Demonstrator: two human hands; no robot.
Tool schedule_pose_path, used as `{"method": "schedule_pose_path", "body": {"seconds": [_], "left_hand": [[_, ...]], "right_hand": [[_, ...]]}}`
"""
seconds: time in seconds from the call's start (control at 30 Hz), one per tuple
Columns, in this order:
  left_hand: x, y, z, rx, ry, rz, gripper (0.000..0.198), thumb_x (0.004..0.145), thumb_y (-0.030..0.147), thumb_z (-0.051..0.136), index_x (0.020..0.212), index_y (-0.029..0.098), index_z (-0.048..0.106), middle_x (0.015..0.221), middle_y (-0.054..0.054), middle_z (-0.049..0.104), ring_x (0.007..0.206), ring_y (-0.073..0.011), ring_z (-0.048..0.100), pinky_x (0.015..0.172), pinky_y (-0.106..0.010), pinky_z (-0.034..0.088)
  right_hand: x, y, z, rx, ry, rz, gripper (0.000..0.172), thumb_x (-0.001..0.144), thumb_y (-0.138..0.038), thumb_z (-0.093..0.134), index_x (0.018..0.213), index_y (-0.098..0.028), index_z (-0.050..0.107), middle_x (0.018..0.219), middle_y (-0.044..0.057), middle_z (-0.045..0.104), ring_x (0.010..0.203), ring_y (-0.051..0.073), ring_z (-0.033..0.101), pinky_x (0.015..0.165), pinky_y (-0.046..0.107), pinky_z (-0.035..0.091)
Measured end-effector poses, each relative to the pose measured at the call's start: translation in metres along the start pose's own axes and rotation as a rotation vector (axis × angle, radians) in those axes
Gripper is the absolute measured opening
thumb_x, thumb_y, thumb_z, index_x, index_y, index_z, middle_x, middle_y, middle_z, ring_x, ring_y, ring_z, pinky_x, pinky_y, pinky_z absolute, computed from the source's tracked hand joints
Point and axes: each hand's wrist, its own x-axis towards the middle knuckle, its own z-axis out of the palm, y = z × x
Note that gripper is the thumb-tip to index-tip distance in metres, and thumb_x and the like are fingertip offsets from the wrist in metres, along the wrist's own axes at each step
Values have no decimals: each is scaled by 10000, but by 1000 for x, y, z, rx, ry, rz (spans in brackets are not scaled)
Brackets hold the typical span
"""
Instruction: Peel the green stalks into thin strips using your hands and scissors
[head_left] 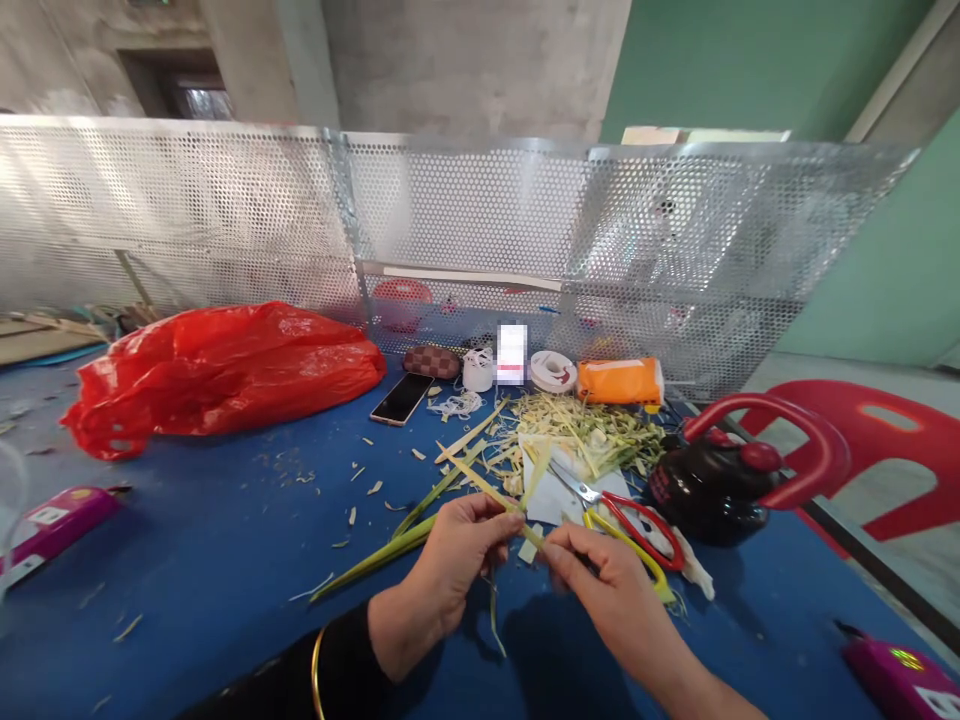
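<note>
A wide blue tabletop [247, 560] spreads beneath your forearms, backed by a silvery perforated metal panel [457, 200] that seems to serve as a divider. The bulky, shiny red plastic bag [225, 365] lies far off to your left, which probably keeps your working space free. On your right, the rounded black kettle-like pot with a thick red handle [709, 490] stands near the edge, likely clear of your elbows. Ahead, a loose heap of pale green leaf scraps [592, 425] sits just beyond your fingers, and the long green leaf bundle [379, 555] rests beside your left hand [457, 560], presumably within easy reach. Red-handled metal scissors [637, 520] lie near your right hand [615, 590], handles toward you, handy for picking up. Your hands are near each other but apart, both pinching the narrow yellow-green leaf strip [480, 478], which slants between them above the table. Your left thumb and forefinger press where a second pale piece [535, 480] rises across it, perhaps to steady that crossing; your right fingertips grip its lower end, wrist low, knuckles up.
</note>
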Motion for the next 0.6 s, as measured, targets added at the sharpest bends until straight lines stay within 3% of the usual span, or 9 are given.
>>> {"method": "schedule_pose_path", "body": {"seconds": [0.1, 0.2, 0.27, 0.37, 0.47, 0.6], "left_hand": [[-5, 1, 2, 51, -75, -20, 252, 611, 318, 725, 742, 119, 642, 517, 40, 525, 406, -40, 417, 395, -176, 212], [-9, -3, 4, 69, -140, -54, 243, 609, 300, 714, 749, 110, 654, 563, 24, 553, 412, -38, 436, 399, -177, 221], [-10, -6, 5, 33, -110, -43, 260, 616, 320, 709, 760, 111, 650, 578, 19, 559, 409, -34, 426, 397, -174, 218], [-8, -7, 5, -39, 39, 18, 281, 638, 376, 694, 738, 121, 625, 564, 23, 548, 405, -32, 400, 391, -169, 207], [-6, -11, 5, -59, 109, 42, 301, 631, 406, 694, 712, 125, 622, 514, 32, 518, 409, -41, 393, 387, -164, 210], [2, -28, 11, -64, 6, 8, 327, 561, 399, 720, 709, 119, 638, 487, 22, 535, 363, -54, 404, 361, -181, 220]], "right_hand": [[7, 4, -1, 173, 38, 88, 343, 753, -512, 634, 736, -171, 666, 616, 2, 583, 596, 153, 510, 555, 246, 398], [9, 9, -1, 313, 108, 145, 393, 705, -551, 671, 717, -159, 660, 617, 11, 587, 594, 155, 525, 576, 259, 433], [10, 13, -2, 329, 215, 131, 402, 707, -560, 665, 757, -161, 661, 643, 17, 600, 604, 162, 548, 602, 274, 457], [27, 18, -9, 210, 403, 69, 419, 732, -541, 642, 937, -175, 642, 715, 23, 630, 665, 188, 602, 654, 300, 490], [78, 14, -22, -174, 435, -20, 367, 794, -480, 578, 964, -157, 610, 753, 42, 652, 711, 198, 626, 675, 302, 494], [184, -7, -32, -375, 495, 12, 465, 710, -394, 716, 1055, -106, 595, 951, 127, 676, 919, 263, 624, 851, 369, 455]]}}
